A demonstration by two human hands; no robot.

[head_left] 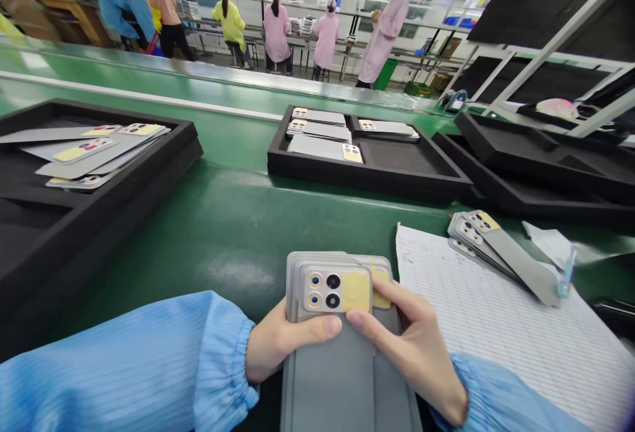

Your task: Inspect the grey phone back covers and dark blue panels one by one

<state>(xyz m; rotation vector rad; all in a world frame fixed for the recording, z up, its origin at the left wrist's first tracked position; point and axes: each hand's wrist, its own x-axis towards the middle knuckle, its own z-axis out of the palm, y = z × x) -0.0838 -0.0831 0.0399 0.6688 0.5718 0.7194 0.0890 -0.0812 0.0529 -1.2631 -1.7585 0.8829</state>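
Note:
A stack of grey phone back covers is held upright in front of me, its camera end at the top. The front cover has a raised camera block with several round lens openings and a yellow film patch. Wrapped around the stack's left side is my left hand, its thumb pressed on the front face below the lenses. My right hand pinches the right side, thumb near the yellow patch. Its fingers rest on another phone back cover, which sits behind and fans out to the right. The fingers behind the stack are hidden.
A black foam tray with loose covers lies at left. Another black tray with covers stands ahead, beside stacked trays. On lined paper at right lie several covers and a pen. Co-workers are far behind.

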